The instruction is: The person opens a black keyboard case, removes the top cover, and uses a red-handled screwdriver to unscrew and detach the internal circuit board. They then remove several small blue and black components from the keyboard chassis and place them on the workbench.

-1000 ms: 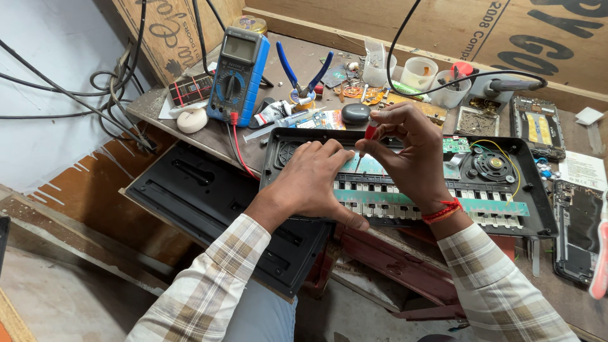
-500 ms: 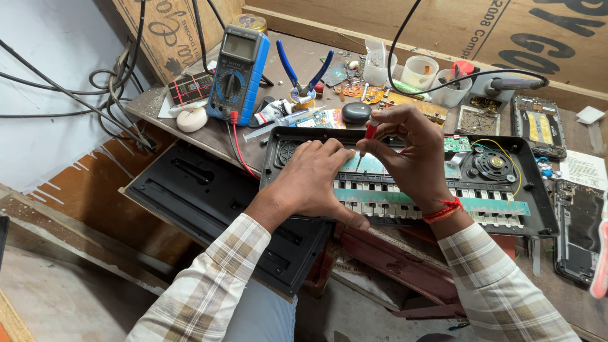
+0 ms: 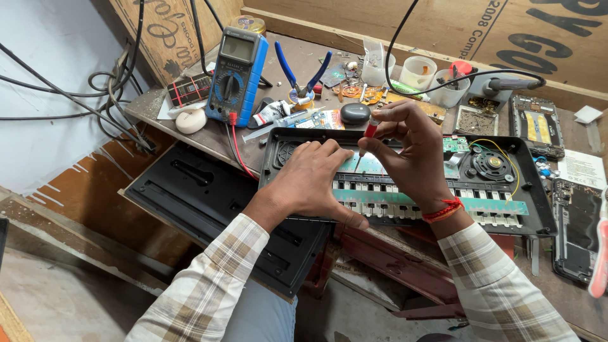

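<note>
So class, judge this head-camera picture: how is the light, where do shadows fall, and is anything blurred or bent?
Head view: soft, even light, no harsh glare; faint shadows under the left hand and right hand on the keyboard; screwdriver and multimeter sharp; wide-lens bending at the edges, sleeves slightly soft.

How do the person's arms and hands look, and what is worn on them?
Both arms wear long sleeves in a pale plaid of beige, grey and white, buttoned near the wrists. The left hand is bare, with no ring or watch visible. The right hand is bare too, but a red-orange thread band circles its wrist.
</note>
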Demonstrator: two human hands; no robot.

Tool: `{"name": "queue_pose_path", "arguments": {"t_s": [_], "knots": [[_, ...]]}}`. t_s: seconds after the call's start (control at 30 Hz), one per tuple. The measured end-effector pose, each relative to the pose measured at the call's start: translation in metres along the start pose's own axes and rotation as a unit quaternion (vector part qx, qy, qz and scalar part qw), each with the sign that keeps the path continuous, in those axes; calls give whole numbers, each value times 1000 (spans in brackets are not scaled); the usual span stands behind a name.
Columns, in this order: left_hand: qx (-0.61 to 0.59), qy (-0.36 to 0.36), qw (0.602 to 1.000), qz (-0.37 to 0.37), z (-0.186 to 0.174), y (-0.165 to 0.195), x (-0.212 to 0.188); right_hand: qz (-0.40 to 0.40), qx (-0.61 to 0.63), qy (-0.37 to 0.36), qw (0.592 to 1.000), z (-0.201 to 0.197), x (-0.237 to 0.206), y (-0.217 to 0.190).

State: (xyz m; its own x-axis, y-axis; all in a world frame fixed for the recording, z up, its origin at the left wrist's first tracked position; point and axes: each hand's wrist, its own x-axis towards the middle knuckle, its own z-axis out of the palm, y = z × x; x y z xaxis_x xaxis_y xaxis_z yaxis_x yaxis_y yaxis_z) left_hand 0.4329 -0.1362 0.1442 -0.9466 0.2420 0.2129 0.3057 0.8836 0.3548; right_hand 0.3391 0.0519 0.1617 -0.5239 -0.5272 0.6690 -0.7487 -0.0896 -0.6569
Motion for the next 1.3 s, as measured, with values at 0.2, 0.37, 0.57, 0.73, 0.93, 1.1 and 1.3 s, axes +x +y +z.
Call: {"name": "queue_pose_path", "arguments": {"t_s": [0.2, 0.37, 0.57, 0.73, 0.93, 1.1, 1.3], "knots": [[-24, 13, 1000, -15, 1, 3, 5, -2, 33, -13, 999, -3, -4, 0], [3, 16, 999, -30, 4, 5, 13, -32, -27, 7, 999, -5, -4, 2], [19, 1, 999, -35, 8, 6, 21, 8, 26, -3, 1000, -7, -8, 3], [40, -21, 997, -56, 11, 7, 24, -45, -47, 1, 998, -7, -5, 0], [33, -7, 997, -65, 17, 8, 25, 12, 39, -24, 999, -8, -7, -3], [33, -10, 995, -95, 18, 14, 30, 14, 42, -24, 999, -10, -7, -4], [27, 14, 994, -107, 19, 22, 32, -53, 42, 11, 998, -13, -9, -4]]}}
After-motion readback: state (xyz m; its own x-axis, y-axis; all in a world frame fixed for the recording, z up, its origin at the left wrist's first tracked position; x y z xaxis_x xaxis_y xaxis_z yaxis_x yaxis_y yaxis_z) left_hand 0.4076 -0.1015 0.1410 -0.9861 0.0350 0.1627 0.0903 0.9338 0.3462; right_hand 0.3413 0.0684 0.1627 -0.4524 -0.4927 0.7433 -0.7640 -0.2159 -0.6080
